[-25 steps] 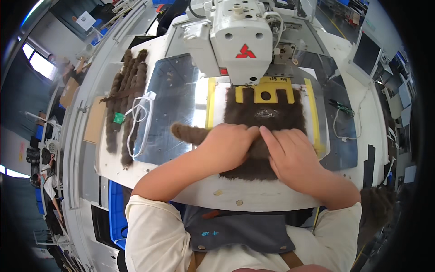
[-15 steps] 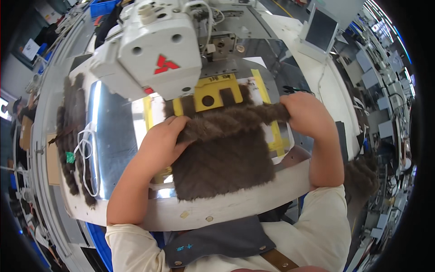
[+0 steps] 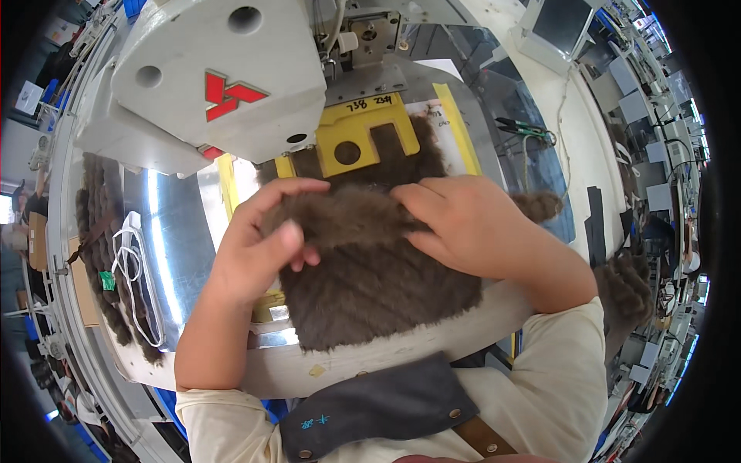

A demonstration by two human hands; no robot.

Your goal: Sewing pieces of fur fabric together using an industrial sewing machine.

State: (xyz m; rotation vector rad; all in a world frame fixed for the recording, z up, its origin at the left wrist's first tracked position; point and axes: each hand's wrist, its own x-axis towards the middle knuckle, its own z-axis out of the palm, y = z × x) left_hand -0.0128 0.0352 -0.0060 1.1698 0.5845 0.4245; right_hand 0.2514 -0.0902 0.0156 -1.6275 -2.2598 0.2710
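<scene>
A brown fur strip lies crosswise over a square brown fur piece beneath the head of a white sewing machine. My left hand curls round the strip's left part, index finger along its top, thumb raised. My right hand grips it further right, fingers and thumb pressed onto the fur; its end sticks out past that hand. A yellow template with a round hole and slots rests on the far part of the square piece, edged by yellow tape.
More fur strips and a looped white cord lie on the left. Black-handled snips and a monitor are at the back right, more fur beside my right elbow. Cluttered workbenches line both sides.
My view has shifted closer to the machine. My right hand has moved left along the strip from its end, and my left hand has turned, thumb now raised.
</scene>
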